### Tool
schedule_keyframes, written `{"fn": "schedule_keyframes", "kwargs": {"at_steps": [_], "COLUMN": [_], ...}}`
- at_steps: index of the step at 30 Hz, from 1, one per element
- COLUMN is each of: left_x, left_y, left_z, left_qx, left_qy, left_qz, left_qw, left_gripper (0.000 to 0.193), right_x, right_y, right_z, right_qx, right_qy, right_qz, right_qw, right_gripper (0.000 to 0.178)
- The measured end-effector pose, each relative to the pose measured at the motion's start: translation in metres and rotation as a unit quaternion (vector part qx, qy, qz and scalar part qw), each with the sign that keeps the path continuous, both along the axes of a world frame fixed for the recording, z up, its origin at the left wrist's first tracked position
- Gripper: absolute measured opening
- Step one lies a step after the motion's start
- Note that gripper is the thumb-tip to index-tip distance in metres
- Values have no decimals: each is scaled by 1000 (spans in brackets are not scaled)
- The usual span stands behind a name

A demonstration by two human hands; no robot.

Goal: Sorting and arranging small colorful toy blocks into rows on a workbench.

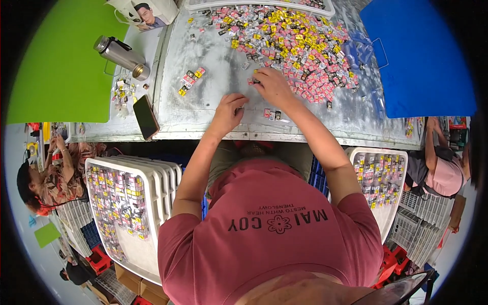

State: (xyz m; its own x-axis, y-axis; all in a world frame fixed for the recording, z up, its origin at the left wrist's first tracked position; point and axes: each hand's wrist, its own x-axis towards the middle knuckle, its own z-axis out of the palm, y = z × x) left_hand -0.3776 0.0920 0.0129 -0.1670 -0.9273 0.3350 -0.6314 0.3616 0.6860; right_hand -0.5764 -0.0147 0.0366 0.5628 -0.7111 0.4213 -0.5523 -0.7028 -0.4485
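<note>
A broad heap of tiny box-shaped pieces (315, 61), pink, yellow, black and white, spreads over the worn grey tabletop (203, 114). At the heap's near left side, my right hand (275, 89) has its fingertips closed on a small pink-and-black piece (251, 81). My left hand (229, 116) is low over the table to the left, fingers curled in; whatever lies between them is hidden. Between my forearms, near the table edge, sits a short row of pieces (272, 115). Farther left, several pieces stand together in a slanted cluster (191, 81).
On the left ledge are a phone (146, 117), a steel flask (120, 54) and a bag (145, 14). A green panel (66, 61) and blue panel (422, 56) flank the table. Stacked white trays (140, 259) hold pieces beside me. Other people (60, 175) sit nearby.
</note>
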Motion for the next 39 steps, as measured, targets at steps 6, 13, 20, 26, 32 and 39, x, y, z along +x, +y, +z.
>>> {"fn": "schedule_keyframes", "kwargs": {"at_steps": [6,13,20,26,32,39], "left_x": [3,5,3,-6,-2,-4], "left_y": [-18,-51,-55,-59,-56,-48], "left_z": [-11,-12,-11,-9,-10,-4], "left_qx": [-4,13,24,37,8,22], "left_qy": [22,21,-4,4,-19,-20], "left_qz": [90,80,62,108,49,59], "left_qw": [996,996,998,993,999,998], "left_gripper": [34,39,38,34,30,34], "right_x": [7,-6,-14,-8,-8,-17], "right_y": [-8,-1,-9,-19,2,-34], "right_z": [-8,-13,-8,-11,-13,-2], "right_qx": [-3,41,83,42,74,48], "right_qy": [40,9,11,69,38,-15], "right_qz": [21,55,29,45,51,13], "right_qw": [999,998,996,996,995,999], "right_gripper": [29,41,49,37,29,26]}}
